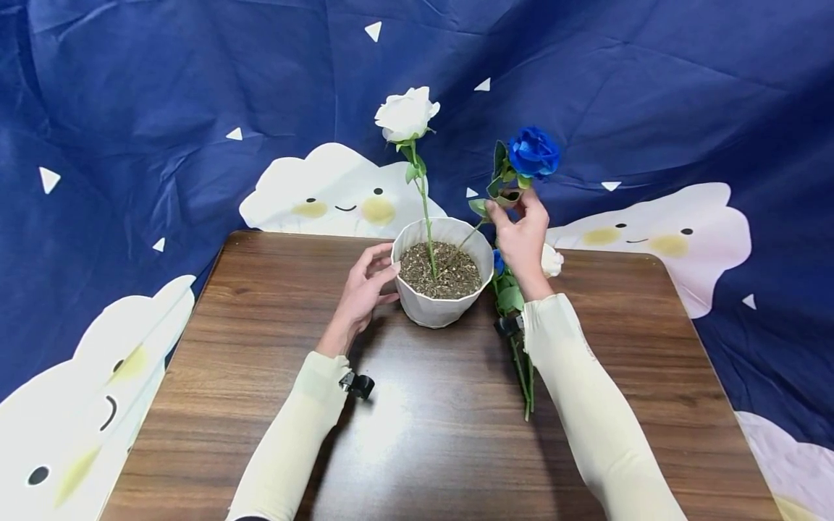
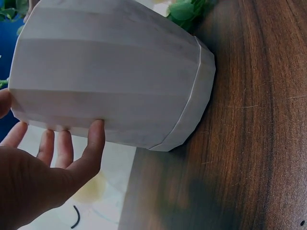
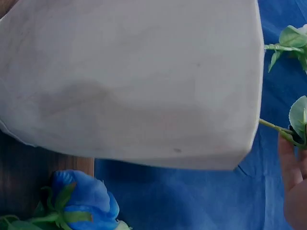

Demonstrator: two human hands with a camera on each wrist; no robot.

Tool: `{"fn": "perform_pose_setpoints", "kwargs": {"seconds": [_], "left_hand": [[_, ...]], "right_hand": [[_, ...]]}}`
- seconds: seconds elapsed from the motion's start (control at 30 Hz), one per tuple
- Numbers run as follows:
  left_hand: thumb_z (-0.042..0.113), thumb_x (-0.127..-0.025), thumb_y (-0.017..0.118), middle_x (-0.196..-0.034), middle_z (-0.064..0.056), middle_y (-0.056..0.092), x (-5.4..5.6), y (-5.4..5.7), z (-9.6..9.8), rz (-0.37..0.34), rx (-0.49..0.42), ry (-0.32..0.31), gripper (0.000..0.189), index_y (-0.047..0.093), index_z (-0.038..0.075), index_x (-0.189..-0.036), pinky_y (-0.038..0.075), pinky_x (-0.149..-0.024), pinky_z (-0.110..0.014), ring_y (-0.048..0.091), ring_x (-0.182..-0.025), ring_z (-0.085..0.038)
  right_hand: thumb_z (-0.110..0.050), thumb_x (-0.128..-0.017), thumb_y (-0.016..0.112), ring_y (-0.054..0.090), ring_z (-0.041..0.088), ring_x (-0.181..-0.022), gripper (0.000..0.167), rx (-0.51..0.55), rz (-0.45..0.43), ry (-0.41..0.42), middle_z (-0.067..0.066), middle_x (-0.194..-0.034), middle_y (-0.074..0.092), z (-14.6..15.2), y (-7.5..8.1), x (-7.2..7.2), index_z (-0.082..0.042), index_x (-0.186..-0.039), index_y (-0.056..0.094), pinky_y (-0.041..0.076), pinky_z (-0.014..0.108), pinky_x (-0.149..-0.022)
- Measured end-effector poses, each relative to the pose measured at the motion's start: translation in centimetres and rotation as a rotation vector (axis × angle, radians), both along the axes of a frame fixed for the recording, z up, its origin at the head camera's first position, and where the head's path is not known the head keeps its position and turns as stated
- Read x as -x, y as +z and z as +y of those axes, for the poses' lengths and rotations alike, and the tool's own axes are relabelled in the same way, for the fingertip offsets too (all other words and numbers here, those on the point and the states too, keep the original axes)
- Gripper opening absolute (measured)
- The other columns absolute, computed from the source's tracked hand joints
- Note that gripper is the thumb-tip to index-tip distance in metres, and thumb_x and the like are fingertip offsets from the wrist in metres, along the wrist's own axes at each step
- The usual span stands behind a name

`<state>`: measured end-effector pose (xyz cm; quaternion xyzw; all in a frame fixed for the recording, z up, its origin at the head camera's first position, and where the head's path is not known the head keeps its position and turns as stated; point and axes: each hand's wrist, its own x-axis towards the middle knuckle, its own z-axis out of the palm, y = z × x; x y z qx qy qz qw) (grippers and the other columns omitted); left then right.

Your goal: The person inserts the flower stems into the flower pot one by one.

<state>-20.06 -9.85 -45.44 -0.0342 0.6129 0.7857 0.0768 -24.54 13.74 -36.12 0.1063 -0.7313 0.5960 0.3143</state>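
A white faceted flower pot (image 1: 435, 311) filled with brown soil-like grains (image 1: 449, 278) stands near the table's back edge. My left hand (image 1: 365, 286) rests its fingertips against the pot's left side, as the left wrist view also shows. Upright in the pot is a white rose (image 1: 407, 116) on a green stem. My right hand (image 1: 523, 231) pinches the upper stem of a blue rose (image 1: 534, 152), just under its leaves. That stem slants rightward out of the soil. In the right wrist view only part of this hand (image 3: 295, 179) shows, at the right edge.
Right of the pot, more roses lie on the table, with a white bloom (image 1: 552, 260), a blue bloom (image 3: 84, 199) and green stems (image 1: 523, 376), partly under my right forearm. A dark blue cloth (image 1: 619, 108) with cloud and triangle prints hangs behind the brown wooden table (image 1: 260, 347).
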Motion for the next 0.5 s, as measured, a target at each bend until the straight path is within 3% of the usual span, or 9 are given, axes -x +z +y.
{"fn": "perform_pose_setpoints", "kwargs": {"seconds": [0.1, 0.23, 0.33, 0.5], "left_hand": [[0.011, -0.098, 0.066, -0.125, -0.009, 0.05, 0.0, 0.0, 0.1, 0.002, 0.0, 0.003, 0.046, 0.053, 0.016, -0.142, 0.059, -0.084, -0.053, 0.057, -0.104, -0.019], [0.011, -0.098, 0.066, -0.125, -0.009, 0.05, 0.0, -0.1, 0.3, 0.003, -0.002, 0.004, 0.046, 0.054, 0.016, -0.142, 0.06, -0.084, -0.053, 0.056, -0.106, -0.021], [0.011, -0.098, 0.066, -0.127, -0.009, 0.049, 0.0, 0.0, 0.3, -0.001, -0.002, 0.002, 0.046, 0.054, 0.016, -0.142, 0.059, -0.085, -0.054, 0.056, -0.106, -0.021], [0.012, -0.098, 0.066, -0.128, -0.01, 0.05, 0.0, 0.0, 0.2, 0.003, 0.003, 0.004, 0.046, 0.054, 0.016, -0.142, 0.058, -0.086, -0.056, 0.057, -0.105, -0.02]], "right_hand": [[0.016, -0.085, 0.07, 0.06, 0.013, -0.081, 0.013, -0.019, -0.025, -0.001, 0.012, -0.089, 0.063, -0.4, 0.2, -0.1, 0.012, -0.094, 0.062, 0.05, 0.023, -0.078], [0.013, -0.085, 0.071, 0.061, 0.013, -0.079, 0.011, -0.046, -0.053, 0.002, 0.01, -0.091, 0.065, -0.7, 0.4, -0.2, 0.014, -0.089, 0.061, 0.05, 0.021, -0.072], [0.013, -0.083, 0.073, 0.06, 0.012, -0.075, 0.014, -0.081, -0.041, -0.001, 0.016, -0.089, 0.066, -0.9, 0.4, 0.0, 0.014, -0.082, 0.058, 0.047, 0.02, -0.067], [0.012, -0.081, 0.075, 0.062, 0.02, -0.074, 0.015, -0.142, -0.012, -0.011, 0.028, -0.091, 0.068, -1.1, -0.9, 1.1, 0.013, -0.082, 0.06, 0.046, 0.021, -0.067]]}}
